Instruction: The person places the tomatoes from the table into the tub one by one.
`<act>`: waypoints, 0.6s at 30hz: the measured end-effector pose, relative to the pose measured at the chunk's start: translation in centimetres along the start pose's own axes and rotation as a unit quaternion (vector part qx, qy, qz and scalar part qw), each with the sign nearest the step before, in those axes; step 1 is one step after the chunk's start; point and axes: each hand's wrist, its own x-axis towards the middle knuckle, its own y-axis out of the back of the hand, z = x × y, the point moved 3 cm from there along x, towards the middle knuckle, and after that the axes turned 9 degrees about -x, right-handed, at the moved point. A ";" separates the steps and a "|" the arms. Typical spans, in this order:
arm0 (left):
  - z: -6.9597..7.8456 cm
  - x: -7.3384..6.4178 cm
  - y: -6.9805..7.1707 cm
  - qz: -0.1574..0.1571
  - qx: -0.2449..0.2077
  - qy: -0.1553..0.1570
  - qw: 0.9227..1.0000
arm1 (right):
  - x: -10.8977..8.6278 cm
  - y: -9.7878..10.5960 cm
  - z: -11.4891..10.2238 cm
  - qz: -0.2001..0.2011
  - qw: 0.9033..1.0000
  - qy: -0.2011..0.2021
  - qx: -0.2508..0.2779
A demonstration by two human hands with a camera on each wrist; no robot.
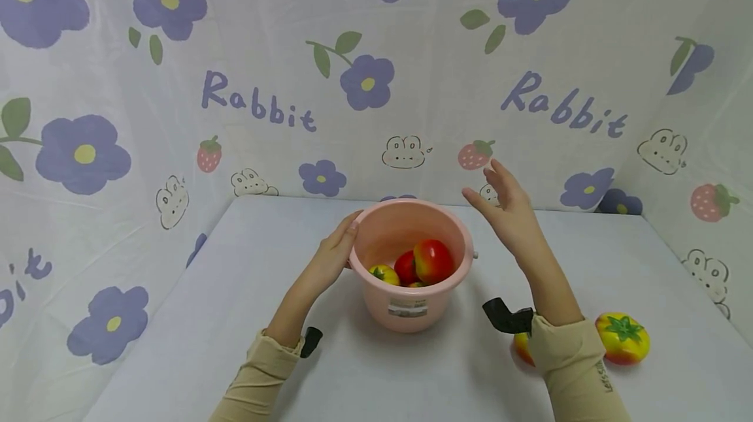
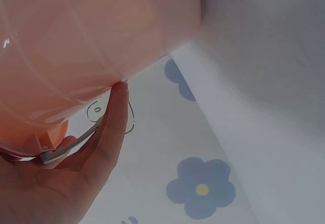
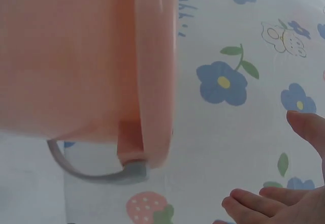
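Observation:
A pink bucket [image 1: 408, 308] stands on the white table, holding red and yellow tomato-like pieces, among them a large red one [image 1: 433, 261] and a yellow one with a green star top [image 1: 385, 274]. My left hand [image 1: 329, 259] grips the bucket's left rim, thumb over the edge. In the left wrist view its fingers [image 2: 114, 127] lie along the outer wall, by the grey handle [image 2: 71, 148]. Raised in the air right of the bucket, my right hand [image 1: 508, 216] holds nothing, fingers and thumb apart. The right wrist view shows it [image 3: 284, 203] away from the bucket wall.
At the table's right lies a yellow-and-red tomato [image 1: 623, 338]; another one [image 1: 522, 348] is partly hidden by my right sleeve. Behind the table [image 1: 235, 343] hangs a cloth [image 1: 423, 82] printed with flowers and rabbits. A black strap end [image 1: 506, 316] sticks out at my right wrist.

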 end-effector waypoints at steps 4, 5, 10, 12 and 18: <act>0.1 0.1 -0.1 0.002 0.002 0.004 1.000 | -0.3 0.6 0.7 0.002 1.000 -0.001 -0.002; 0.1 0.1 -0.1 0.002 0.000 0.004 1.000 | -0.4 0.7 0.8 0.002 1.000 -0.003 -0.003; 0.1 0.1 -0.1 0.001 0.000 0.006 1.000 | -0.7 1.6 1.7 0.004 1.000 -0.009 0.001; 0.1 0.1 -0.1 -0.001 0.000 0.006 1.000 | -1.0 2.0 2.1 0.008 1.000 -0.012 0.005; 0.2 0.1 -0.1 0.000 -0.002 0.005 1.000 | -1.8 2.9 3.6 0.019 0.999 -0.028 0.000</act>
